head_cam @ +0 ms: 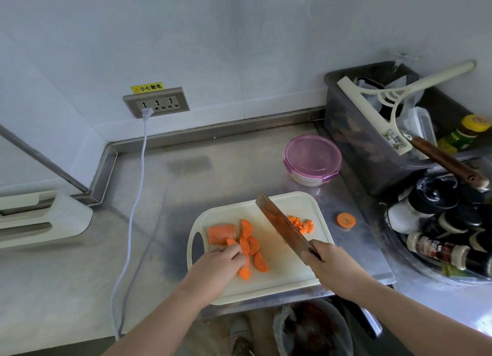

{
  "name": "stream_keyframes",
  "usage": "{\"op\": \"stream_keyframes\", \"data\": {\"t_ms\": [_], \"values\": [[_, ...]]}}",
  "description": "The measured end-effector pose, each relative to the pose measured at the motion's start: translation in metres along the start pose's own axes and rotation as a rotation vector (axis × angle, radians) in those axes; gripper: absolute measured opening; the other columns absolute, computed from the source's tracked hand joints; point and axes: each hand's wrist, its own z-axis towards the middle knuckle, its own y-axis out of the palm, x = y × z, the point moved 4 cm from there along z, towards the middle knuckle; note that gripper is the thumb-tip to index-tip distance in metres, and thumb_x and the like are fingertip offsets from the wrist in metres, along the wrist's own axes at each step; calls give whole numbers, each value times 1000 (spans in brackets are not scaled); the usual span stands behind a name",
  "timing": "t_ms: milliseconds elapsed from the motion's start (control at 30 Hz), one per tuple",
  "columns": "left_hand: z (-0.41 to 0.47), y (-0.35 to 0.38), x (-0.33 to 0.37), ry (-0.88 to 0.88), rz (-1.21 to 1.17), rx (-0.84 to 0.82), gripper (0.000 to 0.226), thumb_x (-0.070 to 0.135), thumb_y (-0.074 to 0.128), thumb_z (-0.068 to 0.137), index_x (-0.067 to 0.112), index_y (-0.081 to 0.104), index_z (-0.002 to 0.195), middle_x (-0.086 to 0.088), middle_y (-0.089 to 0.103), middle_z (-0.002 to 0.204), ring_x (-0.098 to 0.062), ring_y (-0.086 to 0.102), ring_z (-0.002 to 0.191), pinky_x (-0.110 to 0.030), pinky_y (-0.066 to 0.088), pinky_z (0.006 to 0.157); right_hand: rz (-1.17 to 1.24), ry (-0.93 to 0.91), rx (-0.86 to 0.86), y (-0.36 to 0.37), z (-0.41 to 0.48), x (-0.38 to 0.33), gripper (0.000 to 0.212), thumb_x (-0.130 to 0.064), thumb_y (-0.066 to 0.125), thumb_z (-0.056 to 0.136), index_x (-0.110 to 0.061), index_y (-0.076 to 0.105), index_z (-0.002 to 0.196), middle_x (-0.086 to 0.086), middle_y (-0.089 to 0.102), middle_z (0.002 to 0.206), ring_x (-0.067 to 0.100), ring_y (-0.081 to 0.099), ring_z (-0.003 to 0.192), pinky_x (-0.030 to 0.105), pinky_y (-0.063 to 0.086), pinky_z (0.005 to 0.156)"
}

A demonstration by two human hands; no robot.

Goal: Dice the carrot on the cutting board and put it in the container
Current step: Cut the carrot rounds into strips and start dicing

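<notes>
On the board [282, 273], left fingers [232, 251] grip carrot slices [253, 245].

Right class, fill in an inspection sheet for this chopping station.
Surface: steel counter; white cutting board at its front edge.
Job's things: carrot chunk, half-moon slices and diced pile on the board; container behind it, pink lid on.
Clutter: one carrot round on the counter, right of the board.
Hands: left hand holds the slices; right hand grips the cleaver, blade over the board.
Cables: white cable from the wall socket trails across the counter.
Surroundings: grey bin with squeegee, bottles at right.
</notes>
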Motion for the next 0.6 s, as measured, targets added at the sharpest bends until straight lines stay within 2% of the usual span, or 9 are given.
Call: {"op": "stream_keyframes", "data": {"t_ms": [100,167,200,300,400,500,600], "values": [[-7,6,-1,-103,-94,51,29,16,82,64,24,58,77,10,47,90,-12,56,56,-30,51,47,-12,-4,0,1,0,0,27,-26,41,100,-19,42,74,-2,42,63,11,37,54,21,31,51],[-10,4,2,-236,-189,55,11,26,67,83,24,59,91,14,47,99,-15,62,70,-31,53,59,-13,-5,-2,1,1,0,27,-26,40,100,-19,42,74,-2,42,63,11,37,54,21,31,51],[-9,2,5,-322,-231,33,13,33,59,90,25,57,100,16,48,104,-13,63,79,-30,52,67,-13,-4,-4,2,1,0,27,-26,40,100,-19,42,74,-2,43,64,11,38,55,21,31,51],[-7,1,14,-550,-381,55,21,44,53,91,30,52,105,17,58,103,-8,61,88,-28,51,75,-22,-2,-6,2,0,1,26,-27,40,99,-19,43,75,-1,44,65,12,39,56,22,33,52],[-3,3,16,-726,-493,95,20,40,59,89,29,50,102,13,61,95,-8,61,84,-27,51,71,-6,1,-10,1,-1,0,26,-26,41,99,-19,43,75,-1,44,65,12,39,56,21,34,51],[0,5,19,-830,-581,133,22,35,64,87,27,49,102,13,61,94,-7,60,85,-25,49,70,16,12,-11,0,-2,1,24,-26,41,99,-16,46,77,2,46,67,14,40,57,25,35,53],[1,0,24,-875,-634,179,20,38,63,87,29,47,94,13,58,86,-6,57,78,-23,43,64,26,14,-7,-2,-3,1,24,-25,42,98,-16,46,77,1,46,66,14,40,57,25,35,54]]}}
